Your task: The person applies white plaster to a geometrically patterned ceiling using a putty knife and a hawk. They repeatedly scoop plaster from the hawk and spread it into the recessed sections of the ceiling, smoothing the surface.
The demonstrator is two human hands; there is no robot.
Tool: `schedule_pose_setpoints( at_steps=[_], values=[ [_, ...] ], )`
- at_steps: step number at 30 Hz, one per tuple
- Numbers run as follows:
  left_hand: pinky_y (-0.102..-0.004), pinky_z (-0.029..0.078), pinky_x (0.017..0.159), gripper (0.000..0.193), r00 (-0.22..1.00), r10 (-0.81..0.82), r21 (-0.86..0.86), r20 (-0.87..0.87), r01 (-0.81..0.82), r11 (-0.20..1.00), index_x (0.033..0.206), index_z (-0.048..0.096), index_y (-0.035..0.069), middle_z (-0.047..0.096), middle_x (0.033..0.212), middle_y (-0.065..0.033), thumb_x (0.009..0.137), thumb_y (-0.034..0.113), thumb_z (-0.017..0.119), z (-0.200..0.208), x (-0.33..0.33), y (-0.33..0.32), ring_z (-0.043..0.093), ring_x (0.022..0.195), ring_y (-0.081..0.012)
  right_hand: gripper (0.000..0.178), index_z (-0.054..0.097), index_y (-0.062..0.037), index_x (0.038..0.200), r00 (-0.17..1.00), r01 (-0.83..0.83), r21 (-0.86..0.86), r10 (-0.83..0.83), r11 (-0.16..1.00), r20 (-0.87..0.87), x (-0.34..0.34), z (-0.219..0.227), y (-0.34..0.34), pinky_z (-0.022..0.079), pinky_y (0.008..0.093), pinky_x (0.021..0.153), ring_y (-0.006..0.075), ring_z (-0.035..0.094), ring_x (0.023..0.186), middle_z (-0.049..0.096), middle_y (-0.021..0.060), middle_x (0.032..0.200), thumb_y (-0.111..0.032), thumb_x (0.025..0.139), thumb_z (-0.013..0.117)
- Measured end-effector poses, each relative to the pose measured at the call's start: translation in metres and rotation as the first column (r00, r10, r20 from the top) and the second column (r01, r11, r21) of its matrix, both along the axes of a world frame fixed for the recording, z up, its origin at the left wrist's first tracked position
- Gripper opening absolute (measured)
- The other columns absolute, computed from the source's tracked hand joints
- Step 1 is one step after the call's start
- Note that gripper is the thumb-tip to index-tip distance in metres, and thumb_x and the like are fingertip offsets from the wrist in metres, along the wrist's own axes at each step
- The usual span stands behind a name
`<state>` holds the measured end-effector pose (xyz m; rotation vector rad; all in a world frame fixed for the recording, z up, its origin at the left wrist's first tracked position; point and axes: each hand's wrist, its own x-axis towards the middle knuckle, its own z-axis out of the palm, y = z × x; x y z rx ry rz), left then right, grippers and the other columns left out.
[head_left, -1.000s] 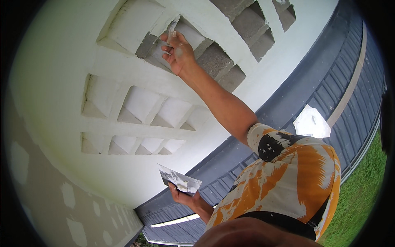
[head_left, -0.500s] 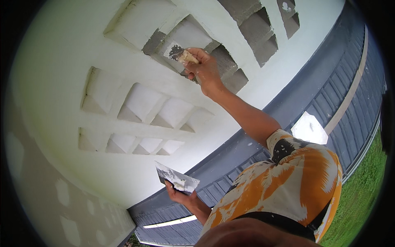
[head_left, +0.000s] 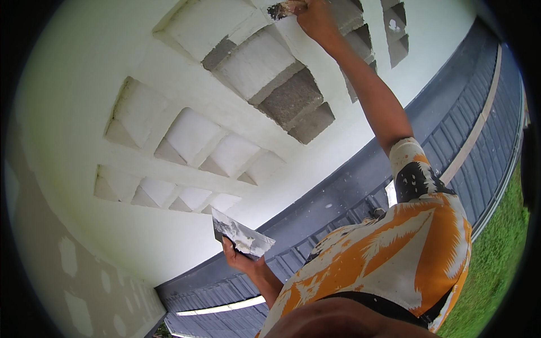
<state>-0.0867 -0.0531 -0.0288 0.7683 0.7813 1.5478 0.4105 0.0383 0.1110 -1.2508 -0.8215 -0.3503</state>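
Observation:
My left hand [head_left: 241,260] is closed under a rectangular metal plastering trowel [head_left: 243,232], its face up and smeared with white filler. At the upper edge, my raised right hand [head_left: 316,18] grips a putty knife [head_left: 278,11] with a dark, filler-crusted blade. The knife lies against or very near the white wall [head_left: 186,236], beside the top of a recess; contact cannot be made out. Below it, a recess [head_left: 256,62] has a white-coated upper part. Its lower part shows rough grey cement [head_left: 293,97].
Several white recesses [head_left: 191,135] line the wall at left. More grey recesses [head_left: 397,34] lie at upper right. A dark ribbed roof [head_left: 468,118] with a pale strip runs below the wall, grass [head_left: 496,270] beyond. A patched grey wall [head_left: 70,253] stands at lower left.
My right hand has moved up and to the right with the putty knife, away from the middle recess. My left hand with the trowel stays nearly in place.

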Motion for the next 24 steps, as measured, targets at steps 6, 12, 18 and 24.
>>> schedule_pose_setpoints(
  at_steps=[6,12,18,24],
  values=[
    [-0.0384,0.053,0.085,0.039,0.996,-0.068,0.030,0.056,0.067,0.997,0.126,0.053,-0.002,0.063,0.114,-0.0112,0.096,0.022,0.049,0.000,-0.003,-0.001,0.064,0.102,-0.0243,0.019,0.068,-0.0039,0.098,0.995,-0.080,-0.027,0.081,0.996,0.053,-0.024,-0.005,-0.020,0.050,0.0398,0.077,0.0319,0.066,0.086,0.069,0.0178,0.091,-0.003,0.083,0.057],
    [-0.0393,0.052,0.087,0.041,0.997,-0.074,0.018,0.030,0.074,0.997,0.128,0.052,-0.002,0.062,0.116,-0.0115,0.096,0.023,0.049,0.005,0.007,0.000,0.063,0.104,-0.0249,0.021,0.069,-0.0033,0.098,0.998,0.062,-0.064,-0.062,0.996,0.015,-0.032,-0.001,-0.002,0.050,0.0422,0.075,0.0345,0.066,0.083,0.069,0.0185,0.088,-0.001,0.082,0.056],
    [-0.0407,0.052,0.087,0.039,0.999,-0.006,0.016,0.039,0.005,1.000,0.127,0.052,0.002,0.061,0.117,-0.0110,0.094,0.023,0.047,-0.002,-0.003,-0.002,0.062,0.104,-0.0251,0.011,0.066,-0.0020,0.094,0.960,-0.094,0.137,0.127,0.986,-0.251,-0.032,-0.016,-0.063,0.049,0.0311,0.066,0.0186,0.063,0.070,0.066,0.0110,0.078,-0.004,0.084,0.061],
    [-0.0435,0.049,0.091,0.043,0.995,-0.009,0.018,0.100,0.007,1.000,0.131,0.050,0.002,0.060,0.120,-0.0108,0.094,0.024,0.049,0.005,0.018,0.000,0.060,0.108,-0.0270,0.017,0.057,-0.0036,0.107,0.040,-0.629,0.648,0.850,0.429,-0.525,-0.123,-0.079,-0.067,0.041,0.0221,0.051,0.0089,0.050,0.060,0.058,0.0014,0.080,-0.015,0.094,0.060]
  ],
)
